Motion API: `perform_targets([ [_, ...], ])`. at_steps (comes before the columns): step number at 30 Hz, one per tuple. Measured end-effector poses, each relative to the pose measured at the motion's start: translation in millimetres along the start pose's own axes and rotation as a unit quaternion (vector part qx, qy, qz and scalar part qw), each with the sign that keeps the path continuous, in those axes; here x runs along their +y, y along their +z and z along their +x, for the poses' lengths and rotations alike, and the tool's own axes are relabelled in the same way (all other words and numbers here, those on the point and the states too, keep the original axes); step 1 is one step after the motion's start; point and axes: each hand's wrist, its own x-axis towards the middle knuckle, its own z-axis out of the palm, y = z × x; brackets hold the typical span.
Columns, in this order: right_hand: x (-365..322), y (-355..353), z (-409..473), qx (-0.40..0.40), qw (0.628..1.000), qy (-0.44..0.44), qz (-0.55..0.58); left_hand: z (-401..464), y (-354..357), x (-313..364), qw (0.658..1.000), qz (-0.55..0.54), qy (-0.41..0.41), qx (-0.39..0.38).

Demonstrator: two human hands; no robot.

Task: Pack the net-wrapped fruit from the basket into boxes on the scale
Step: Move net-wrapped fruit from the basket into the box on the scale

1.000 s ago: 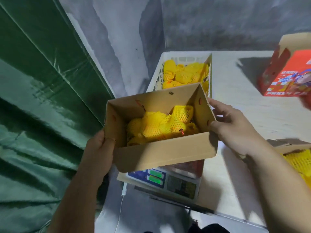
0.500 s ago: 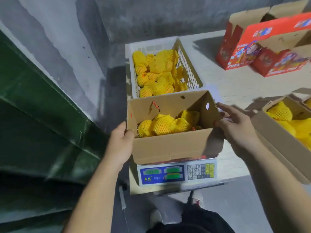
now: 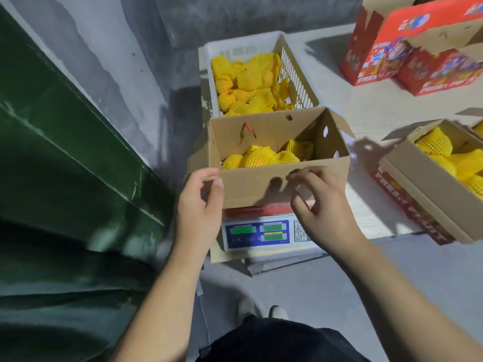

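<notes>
Nearest the camera, dark clothing [image 3: 274, 340] and 2 shoes [image 3: 261, 309] are seen on the grey floor. Both forearms extend forward from there.

The left hand [image 3: 200, 205] is positioned at the near-left corner of the open cardboard box [image 3: 251, 186]; its fingers are curled loosely beside the corner, and whether the cardboard is actually gripped cannot be told. The right hand [image 3: 324, 205] is held at the near wall of the same box, fingers bent, with the fingertips at the top edge of that wall; a firm pinch cannot be confirmed.

The box is seated on the scale [image 3: 261, 235], whose blue panel with green displays faces the person. Several pieces of net-wrapped fruit [image 3: 261, 156] in yellow mesh lie on the box floor.

To the right, on the pale table [image 3: 366, 111], a second box [image 3: 431, 194] holding more yellow-netted fruit is placed at an angle.

Directly behind the box on the scale, the white basket [image 3: 295, 74] is filled with further netted fruit. At far right, red printed cartons [image 3: 418, 56] are stood. A green tarpaulin [image 3: 65, 152] is seen at left.
</notes>
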Motion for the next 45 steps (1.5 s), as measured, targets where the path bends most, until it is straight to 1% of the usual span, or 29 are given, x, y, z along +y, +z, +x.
perform_targets([
  [3, 0, -7, -7, -0.031, 0.999, -0.004, 0.035, -15, 1, 3, 0.993, 0.001, -0.065, -0.098],
  [5, 1, -13, -12, -0.056, 0.997, -0.009, 0.049, -24, -1, 2, 0.990, 0.006, -0.078, -0.115],
  [8, 2, -16, -22, -0.070, 0.994, -0.019, 0.077, -38, -3, 4, 0.992, -0.010, -0.084, -0.097],
  [12, -2, -14, -30, -0.087, 0.990, -0.039, 0.103, -55, -11, 6, 0.994, -0.016, -0.065, -0.083],
  [15, -7, -15, -35, -0.102, 0.986, -0.034, 0.127, -70, -19, 7, 0.995, -0.033, -0.074, -0.066],
  [18, -12, -15, -35, -0.112, 0.984, -0.035, 0.131, -79, -24, 5, 0.994, -0.036, -0.086, -0.056],
  [21, -17, -12, -34, -0.105, 0.986, -0.038, 0.124, -80, -27, 6, 0.993, -0.060, -0.092, -0.046],
  [24, -22, -4, -36, -0.118, 0.987, -0.053, 0.096, -75, -26, 9, 0.992, -0.067, -0.087, -0.055],
  [27, -29, 3, -34, -0.137, 0.984, -0.049, 0.100, -67, -25, 6, 0.991, -0.068, -0.095, -0.068],
  [30, -33, 7, -25, -0.129, 0.987, -0.046, 0.085, -55, -26, 3, 0.989, -0.062, -0.101, -0.084],
  [33, -36, 8, -14, -0.112, 0.990, -0.039, 0.080, -41, -29, 4, 0.990, -0.062, -0.085, -0.088],
  [40, -39, 12, 20, -0.045, 0.994, -0.055, 0.088, 2, -30, 15, 0.993, -0.061, -0.026, -0.093],
  [42, -38, 9, 33, -0.027, 0.994, -0.060, 0.089, 19, -23, 25, 0.994, -0.065, 0.005, -0.086],
  [45, -37, -1, 65, -0.007, 0.994, -0.075, 0.080, 55, -4, 43, 0.993, -0.052, 0.039, -0.098],
])
